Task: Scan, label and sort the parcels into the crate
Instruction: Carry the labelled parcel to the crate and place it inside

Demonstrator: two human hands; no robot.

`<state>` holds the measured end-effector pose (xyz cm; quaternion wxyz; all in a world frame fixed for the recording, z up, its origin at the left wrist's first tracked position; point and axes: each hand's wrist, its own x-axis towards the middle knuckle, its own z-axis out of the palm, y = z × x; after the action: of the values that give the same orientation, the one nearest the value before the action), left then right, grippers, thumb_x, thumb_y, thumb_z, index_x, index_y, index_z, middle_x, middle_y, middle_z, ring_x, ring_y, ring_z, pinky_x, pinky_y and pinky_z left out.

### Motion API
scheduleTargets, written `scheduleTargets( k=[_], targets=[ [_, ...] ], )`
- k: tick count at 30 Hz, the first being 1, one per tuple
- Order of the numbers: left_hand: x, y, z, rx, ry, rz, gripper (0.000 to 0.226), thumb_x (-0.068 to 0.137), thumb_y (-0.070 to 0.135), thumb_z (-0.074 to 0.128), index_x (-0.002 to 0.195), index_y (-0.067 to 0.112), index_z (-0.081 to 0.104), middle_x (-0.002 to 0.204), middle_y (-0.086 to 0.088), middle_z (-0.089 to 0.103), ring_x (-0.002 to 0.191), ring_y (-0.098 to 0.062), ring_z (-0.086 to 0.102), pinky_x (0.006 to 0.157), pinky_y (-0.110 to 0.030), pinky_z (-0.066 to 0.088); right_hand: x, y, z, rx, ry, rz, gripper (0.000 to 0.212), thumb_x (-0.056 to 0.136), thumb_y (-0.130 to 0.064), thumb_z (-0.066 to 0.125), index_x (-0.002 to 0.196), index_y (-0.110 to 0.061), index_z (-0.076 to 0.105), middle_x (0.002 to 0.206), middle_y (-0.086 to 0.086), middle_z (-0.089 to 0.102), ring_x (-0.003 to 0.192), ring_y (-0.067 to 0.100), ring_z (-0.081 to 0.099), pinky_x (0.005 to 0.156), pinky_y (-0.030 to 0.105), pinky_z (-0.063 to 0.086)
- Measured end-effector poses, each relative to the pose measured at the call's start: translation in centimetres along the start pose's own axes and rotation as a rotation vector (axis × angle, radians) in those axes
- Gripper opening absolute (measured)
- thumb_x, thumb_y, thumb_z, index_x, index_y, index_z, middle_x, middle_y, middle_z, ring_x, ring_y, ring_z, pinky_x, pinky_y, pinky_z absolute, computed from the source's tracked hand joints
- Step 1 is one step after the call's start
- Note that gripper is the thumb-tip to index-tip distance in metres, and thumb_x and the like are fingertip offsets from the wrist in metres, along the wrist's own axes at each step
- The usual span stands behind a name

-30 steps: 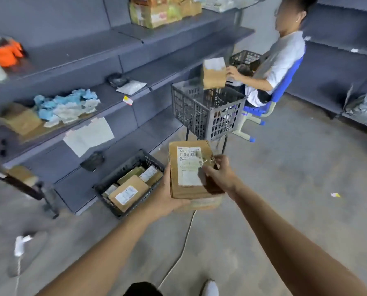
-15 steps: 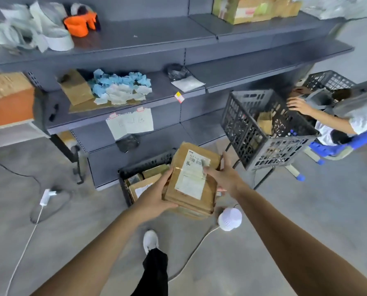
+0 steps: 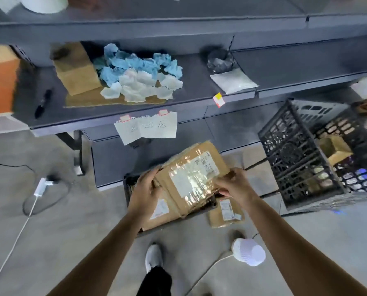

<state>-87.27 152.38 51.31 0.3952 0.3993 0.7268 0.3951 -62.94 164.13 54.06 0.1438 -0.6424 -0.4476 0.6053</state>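
A brown cardboard parcel (image 3: pixel 191 174) with a white label under shiny tape is held low over the black floor crate (image 3: pixel 127 184). My left hand (image 3: pixel 145 189) grips its left edge and my right hand (image 3: pixel 236 184) grips its right edge. Beneath it in the crate lies another labelled parcel (image 3: pixel 163 212). A smaller labelled parcel (image 3: pixel 226 212) sits by the crate's right side; whether it is inside is unclear. Most of the crate is hidden by the parcels and my hands.
A taller dark mesh crate (image 3: pixel 295 159) on a stand holds a cardboard box at right. The grey shelf (image 3: pixel 135 112) ahead carries crumpled blue and white paper (image 3: pixel 139 77), a brown box, a pen and a paper sign. White cables and a round white object (image 3: pixel 248 252) lie on the floor.
I have stepped closer to the shelf and lowered the parcel onto the floor crate, so it now covers the parcels inside. Both hands keep their grip.
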Motion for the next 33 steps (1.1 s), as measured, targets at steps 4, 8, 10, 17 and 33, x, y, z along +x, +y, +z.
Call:
scheduleTargets(
  k=[4, 8, 10, 17, 33],
  targets=[
    [4.9, -4.0, 2.3, -0.191, 0.093, -0.279, 0.06, 0.091, 0.005, 0.04, 0.133, 0.048, 0.042, 0.114, 0.0, 0.066, 0.088, -0.033, 0.067, 0.076, -0.056, 0.054, 6.3, 2.0, 2.5, -0.055, -0.026, 0.018, 0.034, 0.09, -0.016, 0.07, 0.115, -0.007, 0.05, 0.113, 0.013, 0.062, 0.101, 0.022, 0.065, 0.084, 0.03, 0.056],
    [8.7, -9.2, 3.8, -0.23, 0.184, -0.266, 0.05, 0.069, -0.01, 0.032, 0.095, 0.022, 0.061, 0.077, 0.006, 0.066, 0.073, -0.027, 0.058, 0.06, -0.04, 0.047, 13.3, 5.2, 6.3, -0.305, -0.079, -0.1, 0.042, 0.089, -0.057, 0.059, 0.11, -0.022, 0.049, 0.105, -0.005, 0.064, 0.098, 0.016, 0.065, 0.082, 0.034, 0.054],
    [10.4, -11.6, 4.2, -0.197, 0.2, -0.245, 0.054, 0.072, -0.013, 0.035, 0.093, 0.029, 0.061, 0.069, 0.015, 0.061, 0.072, -0.018, 0.056, 0.061, -0.032, 0.047, 16.9, 7.6, 8.5, -0.418, -0.117, -0.153, 0.047, 0.086, -0.066, 0.056, 0.115, -0.03, 0.047, 0.105, -0.014, 0.064, 0.097, 0.012, 0.065, 0.084, 0.034, 0.051],
    [15.3, -23.2, 4.2, -0.102, 0.24, -0.175, 0.053, 0.081, 0.012, 0.045, 0.13, 0.031, 0.051, 0.106, -0.004, 0.068, 0.098, -0.024, 0.066, 0.087, -0.044, 0.055, 26.8, 13.2, 16.6, -0.512, -0.154, -0.326, 0.028, 0.096, -0.05, 0.054, 0.102, -0.023, 0.049, 0.099, -0.003, 0.062, 0.084, 0.011, 0.061, 0.064, 0.026, 0.045],
    [19.3, -35.5, 7.6, 0.204, 0.242, -0.304, 0.036, 0.103, 0.027, 0.04, 0.131, 0.006, 0.048, 0.116, -0.015, 0.059, 0.086, -0.025, 0.056, 0.075, -0.031, 0.037, 36.4, 19.1, 20.8, -0.773, -0.139, -0.502, 0.042, 0.1, -0.054, 0.039, 0.127, -0.022, 0.044, 0.114, -0.001, 0.064, 0.098, 0.022, 0.062, 0.086, 0.041, 0.051]
  ],
)
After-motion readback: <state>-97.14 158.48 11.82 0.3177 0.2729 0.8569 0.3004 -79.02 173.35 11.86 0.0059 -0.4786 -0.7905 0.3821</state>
